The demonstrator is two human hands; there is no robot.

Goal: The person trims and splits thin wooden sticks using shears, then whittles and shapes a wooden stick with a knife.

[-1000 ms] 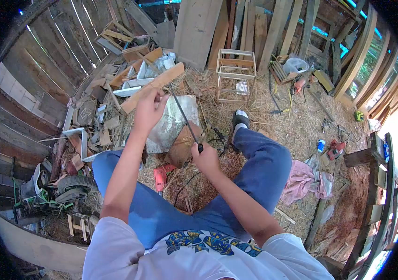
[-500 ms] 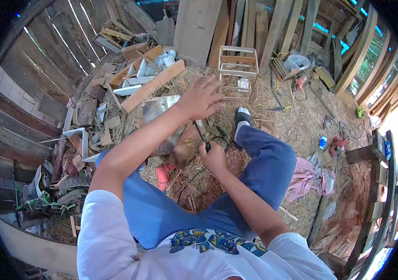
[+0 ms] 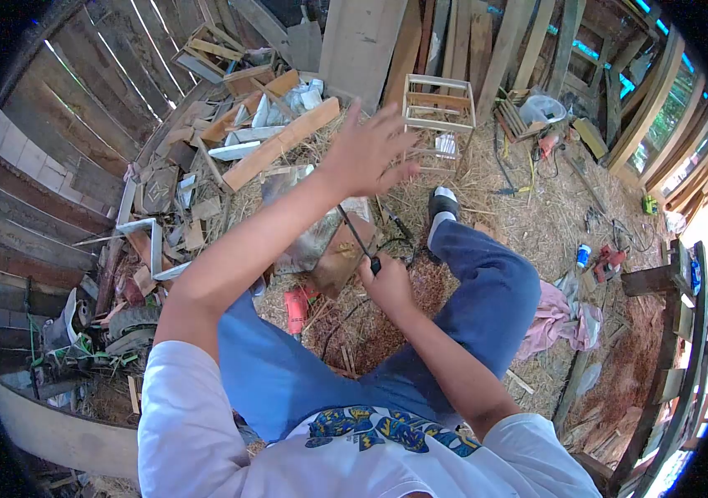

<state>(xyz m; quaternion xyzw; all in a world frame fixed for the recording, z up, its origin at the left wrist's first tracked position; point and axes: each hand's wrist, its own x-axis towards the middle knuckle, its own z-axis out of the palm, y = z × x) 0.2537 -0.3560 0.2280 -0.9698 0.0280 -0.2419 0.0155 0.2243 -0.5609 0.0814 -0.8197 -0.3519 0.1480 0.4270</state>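
My left hand (image 3: 369, 158) is raised in front of me, fingers spread, with nothing in it. Lower down, my right hand (image 3: 390, 284) is closed around a black-handled tool (image 3: 357, 235) with a long, thin dark shaft. The shaft points up and left, over a brown wooden piece (image 3: 339, 259) between my legs; I cannot tell whether it touches the wood. A greyish worn board (image 3: 292, 249) lies beside that piece, partly covered by my left forearm. Near my left knee is a red power tool (image 3: 296, 310).
A small wooden frame (image 3: 439, 101) stands ahead, near leaning planks (image 3: 362, 41). Scrap wood with a long plank (image 3: 282, 144) is piled ahead to the left. A pink cloth (image 3: 553, 319), blue can (image 3: 583, 255) and red tool (image 3: 610, 262) lie right, on straw-covered ground.
My left hand has moved slightly up and right, its fingers more widely spread. The right hand still grips the tool. The whole view has shifted a little.
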